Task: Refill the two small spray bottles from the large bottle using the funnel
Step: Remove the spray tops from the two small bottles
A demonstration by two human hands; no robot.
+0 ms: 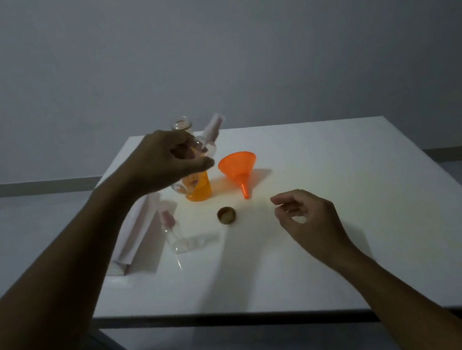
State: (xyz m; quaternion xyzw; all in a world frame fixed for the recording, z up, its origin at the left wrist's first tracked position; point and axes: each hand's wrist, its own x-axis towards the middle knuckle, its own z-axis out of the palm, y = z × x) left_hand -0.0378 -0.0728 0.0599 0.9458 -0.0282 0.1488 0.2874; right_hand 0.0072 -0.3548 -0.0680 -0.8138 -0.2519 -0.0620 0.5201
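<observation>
**Spray bottle lifted, uncapped large bottle behind**

Head view: left hand (166,157) clenched round a small spray bottle (211,134), raised and tilted in front of the large bottle (196,180), open-mouthed for pouring. Right hand (306,217) hovering loosely curled, grasping nothing, near the brown cap (226,215). Funnel (239,170) on its side on the desk (346,186), within reach. Second spray bottle (185,239) lying flat, apparently dismantled for filling.

Orange funnel (238,167), large bottle (196,180) clear with orange-yellow liquid, brown cap (226,215), clear small spray bottle (192,241) with pink top, white counter (346,186), grey wall (203,43).
</observation>
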